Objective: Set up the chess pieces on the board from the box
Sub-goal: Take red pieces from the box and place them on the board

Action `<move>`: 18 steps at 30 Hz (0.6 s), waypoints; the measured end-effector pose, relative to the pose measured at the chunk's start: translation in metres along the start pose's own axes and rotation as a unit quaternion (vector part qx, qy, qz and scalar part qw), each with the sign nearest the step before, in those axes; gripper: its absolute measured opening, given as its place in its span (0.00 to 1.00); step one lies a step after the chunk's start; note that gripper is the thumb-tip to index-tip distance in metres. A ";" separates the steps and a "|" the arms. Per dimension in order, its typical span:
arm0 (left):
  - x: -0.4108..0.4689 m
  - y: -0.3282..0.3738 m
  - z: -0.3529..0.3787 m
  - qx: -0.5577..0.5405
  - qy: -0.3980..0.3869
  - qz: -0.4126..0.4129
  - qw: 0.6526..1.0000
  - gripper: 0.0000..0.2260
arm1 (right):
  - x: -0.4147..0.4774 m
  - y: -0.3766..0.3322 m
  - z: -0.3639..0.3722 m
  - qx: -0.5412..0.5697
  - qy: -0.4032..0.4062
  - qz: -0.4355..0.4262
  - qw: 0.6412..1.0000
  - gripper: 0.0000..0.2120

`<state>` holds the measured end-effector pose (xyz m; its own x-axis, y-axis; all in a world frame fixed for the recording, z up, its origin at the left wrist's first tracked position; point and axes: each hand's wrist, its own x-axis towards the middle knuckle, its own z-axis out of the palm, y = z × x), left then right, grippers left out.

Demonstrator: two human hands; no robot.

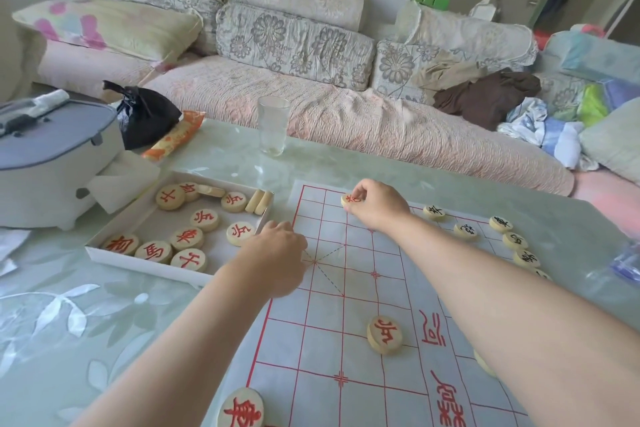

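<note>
Sofa-side table [214, 149]: right hand [375, 208] pinches a red piece [349, 200] at the board's [346, 322] far edge, the grip of the left hand [277, 253] cannot be made out, and the right forearm [485, 270] may knock the black pieces [465, 230].

Soft daylight, wide-angle edge distortion

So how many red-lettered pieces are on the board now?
3: near-left corner piece, mid-board piece by the river lettering, far-edge piece in the right hand's grip. A half-hidden piece beside the right forearm may be another.
</note>
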<state>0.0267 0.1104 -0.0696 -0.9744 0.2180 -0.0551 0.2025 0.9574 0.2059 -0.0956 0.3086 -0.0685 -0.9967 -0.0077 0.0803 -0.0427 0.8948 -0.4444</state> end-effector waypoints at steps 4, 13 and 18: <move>0.001 -0.001 0.000 -0.030 0.001 0.001 1.000 0.17 | 0.002 0.002 0.004 -0.022 -0.033 0.003 0.999 0.13; -0.007 -0.032 -0.021 -0.064 0.065 -0.050 0.995 0.19 | -0.019 -0.056 0.009 0.003 -0.020 -0.113 0.993 0.05; -0.021 -0.073 -0.029 -0.049 0.077 -0.106 0.990 0.18 | -0.038 -0.115 0.026 0.044 -0.085 -0.197 0.976 0.07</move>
<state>0.0297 0.0303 -0.0554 -0.9989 -0.0237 0.0408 -0.0104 0.9540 0.2995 -0.0548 0.1948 -0.0436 -0.8989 -0.4229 0.1146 -0.4223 0.7662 -0.4844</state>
